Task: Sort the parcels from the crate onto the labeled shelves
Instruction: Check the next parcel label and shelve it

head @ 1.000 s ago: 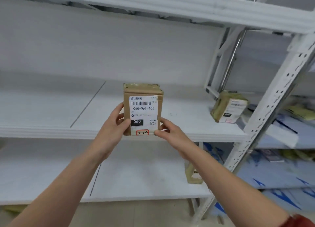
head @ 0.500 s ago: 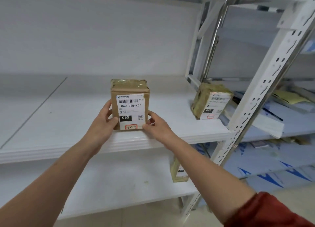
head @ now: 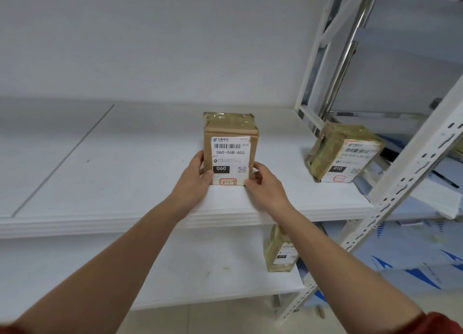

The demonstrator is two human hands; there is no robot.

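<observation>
brown cardboard parcel with clear tape over its top and a white label marked 060 stands upright on the white middle shelf, near the front edge, label facing me. my left hand grips its lower left side, fingers curled round the edge and thumb on the label corner. my right hand pinches the lower right corner in the same way. to the right on the same shelf, well apart, a tape-wrapped brown parcel marked 010 leans tilted beside the white perforated metal upright. on the white lower shelf, a third taped parcel stands partly hidden behind my right forearm.
</observation>
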